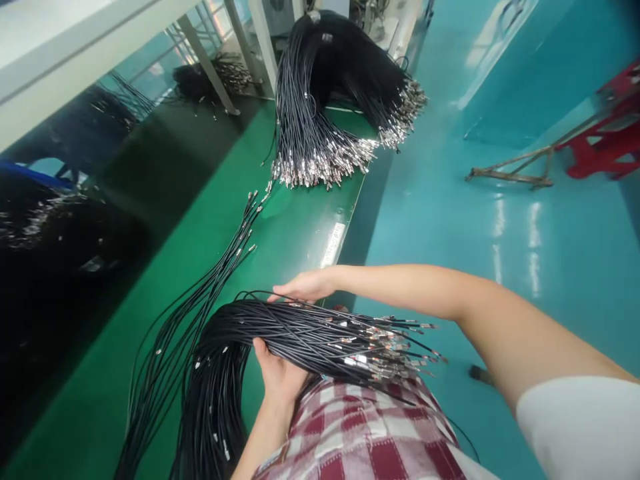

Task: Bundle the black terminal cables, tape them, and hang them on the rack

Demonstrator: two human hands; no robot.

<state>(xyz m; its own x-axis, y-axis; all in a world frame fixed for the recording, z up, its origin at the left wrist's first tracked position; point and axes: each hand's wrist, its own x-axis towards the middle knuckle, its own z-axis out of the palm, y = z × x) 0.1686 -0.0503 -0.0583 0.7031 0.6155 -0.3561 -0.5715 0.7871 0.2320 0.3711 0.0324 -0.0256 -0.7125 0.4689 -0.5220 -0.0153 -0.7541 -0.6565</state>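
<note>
I log one black cable bundle (295, 333) across the desk's (295, 230) near edge, left hand (283, 373) clamped on it, right hand (307, 287) beyond, grip unclear; loose cables (200, 290) at left ungathered, far bundle (300, 113) laid down.

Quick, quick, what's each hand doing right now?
Left hand: holding the black cable bundle from the near side, fingers hidden underneath.
Right hand: at the bundle's far side; can't tell whether it's gripping.

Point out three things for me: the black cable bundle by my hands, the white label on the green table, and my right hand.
Cable bundle (305, 330): head view, on its upper black strands.
White label (332, 246): head view, middle of its face.
Right hand (304, 285): head view, middle of the hand.
</note>
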